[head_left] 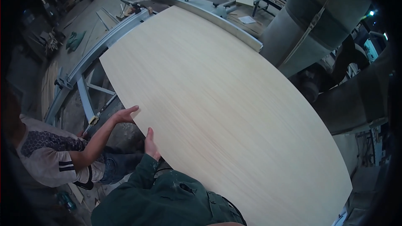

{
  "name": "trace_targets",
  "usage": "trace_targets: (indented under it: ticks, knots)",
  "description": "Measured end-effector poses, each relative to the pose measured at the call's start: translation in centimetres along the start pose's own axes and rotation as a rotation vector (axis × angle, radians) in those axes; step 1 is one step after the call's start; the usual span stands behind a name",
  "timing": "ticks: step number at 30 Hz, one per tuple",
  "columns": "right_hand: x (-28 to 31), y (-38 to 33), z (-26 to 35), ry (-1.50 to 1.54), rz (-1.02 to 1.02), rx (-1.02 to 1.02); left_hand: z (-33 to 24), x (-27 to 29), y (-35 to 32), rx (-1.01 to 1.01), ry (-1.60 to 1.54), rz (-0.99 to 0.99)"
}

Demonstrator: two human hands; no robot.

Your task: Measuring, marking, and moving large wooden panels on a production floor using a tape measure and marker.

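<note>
A big pale wood-grain panel (pixel 226 113) fills most of the head view, lying flat across the grey metal saw table (pixel 209 10), its far edge close against the metal fence rail (pixel 222 16) and its near right corner running toward the lower right of the picture. Left of the panel there is open floor (pixel 88 21) beyond the sliding-carriage rail (pixel 83 65); right of it a bulky grey duct (pixel 310 21) crowds close. The person's left hand (pixel 150 144) (dark green sleeve behind it) lies against the panel's near left edge, fingers straight and pressed to it. The right hand cannot be made out anywhere. Just beside, a co-worker's hand (pixel 124 115) grips the same edge a little farther along the panel.
</note>
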State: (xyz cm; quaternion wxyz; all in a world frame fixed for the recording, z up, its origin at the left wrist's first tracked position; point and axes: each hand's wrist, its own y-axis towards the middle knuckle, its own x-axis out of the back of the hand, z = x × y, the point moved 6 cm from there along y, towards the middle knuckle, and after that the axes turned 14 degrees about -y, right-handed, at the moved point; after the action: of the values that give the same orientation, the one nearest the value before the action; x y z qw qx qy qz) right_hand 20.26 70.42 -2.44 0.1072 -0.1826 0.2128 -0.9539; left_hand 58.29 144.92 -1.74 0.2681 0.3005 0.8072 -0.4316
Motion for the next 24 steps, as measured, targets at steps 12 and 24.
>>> trace_targets:
  ticks: [12, 24]
  knots:
    - [1.8, -0.1, -0.2, -0.023, 0.037, 0.132, -0.4, 1.5, 1.3, -0.018, 0.032, -0.022]
    - [0.1, -0.2, 0.3, -0.013, 0.132, 0.289, -1.1, 1.0, 1.4, 0.007, -0.026, -0.017]
